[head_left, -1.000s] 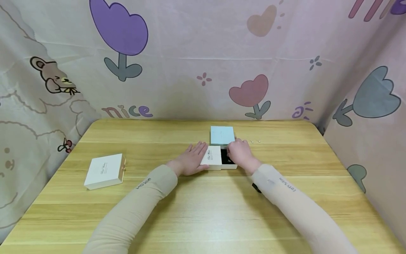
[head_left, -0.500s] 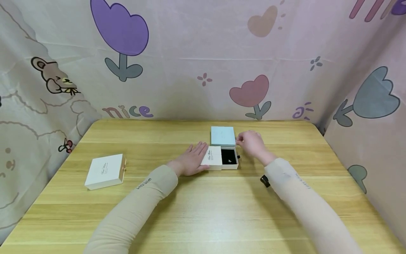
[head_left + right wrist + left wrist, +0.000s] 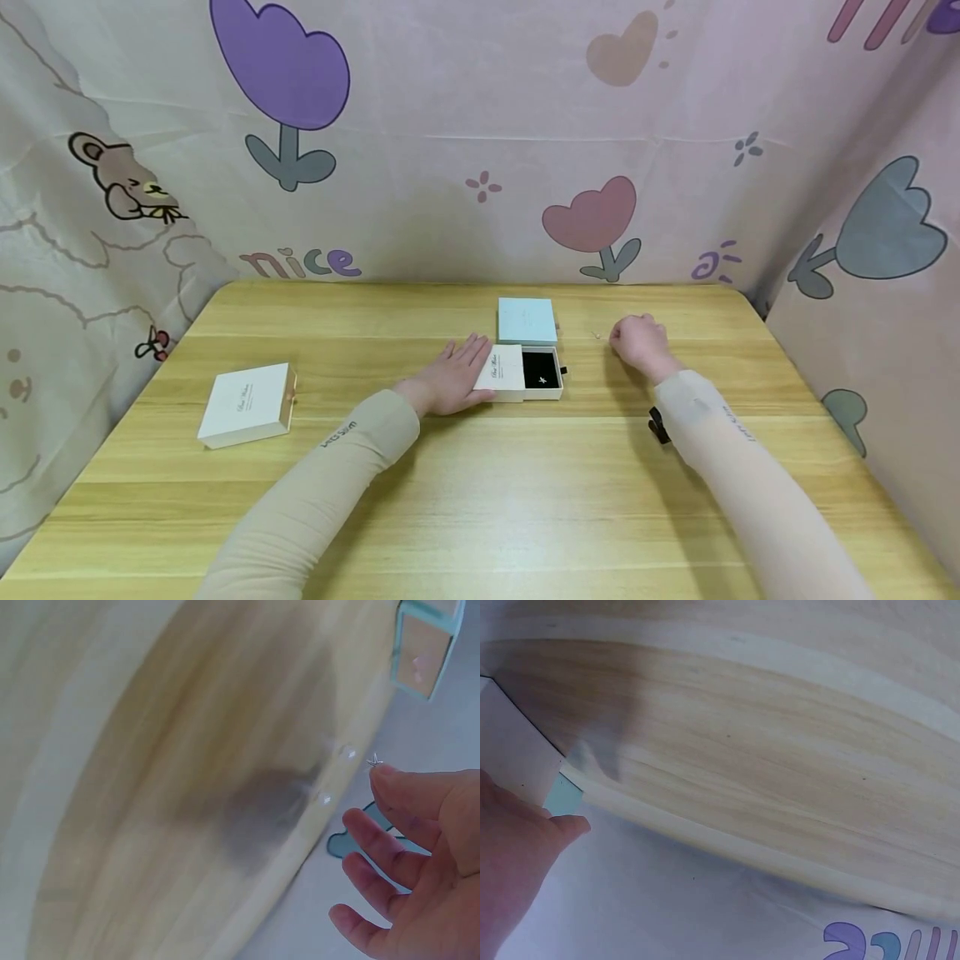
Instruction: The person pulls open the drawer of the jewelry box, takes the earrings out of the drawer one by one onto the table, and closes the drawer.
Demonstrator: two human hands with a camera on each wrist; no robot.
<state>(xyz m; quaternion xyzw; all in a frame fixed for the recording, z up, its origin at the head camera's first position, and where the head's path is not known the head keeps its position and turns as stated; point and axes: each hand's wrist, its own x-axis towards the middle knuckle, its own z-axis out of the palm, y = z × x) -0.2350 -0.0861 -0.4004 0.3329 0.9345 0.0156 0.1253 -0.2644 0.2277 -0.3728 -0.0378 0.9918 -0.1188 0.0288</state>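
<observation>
My left hand (image 3: 448,385) lies flat with straight fingers on the sleeve of a small white drawer box (image 3: 502,368). The box's drawer (image 3: 556,395) stands pulled out to the right, with a black pad (image 3: 538,365) and one tiny silver star-shaped earring (image 3: 543,380) on it. Over the table right of the box is my right hand (image 3: 641,343). In the right wrist view, its thumb tip pinches another silver star-shaped earring (image 3: 374,760); the index finger is mostly hidden behind the thumb. Two small clear, bead-like pieces (image 3: 324,798) lie on the tabletop close by.
Behind the white box sits a light blue box (image 3: 527,321) with a ribbon pull on its right side. A larger white box (image 3: 246,404) stands at the left of the wooden table (image 3: 480,508). A printed curtain (image 3: 435,150) hangs along the back.
My right hand has left the open drawer and moved right with a star-shaped earring, now covering one of the small pieces on the table. My left hand has stayed on the box.
</observation>
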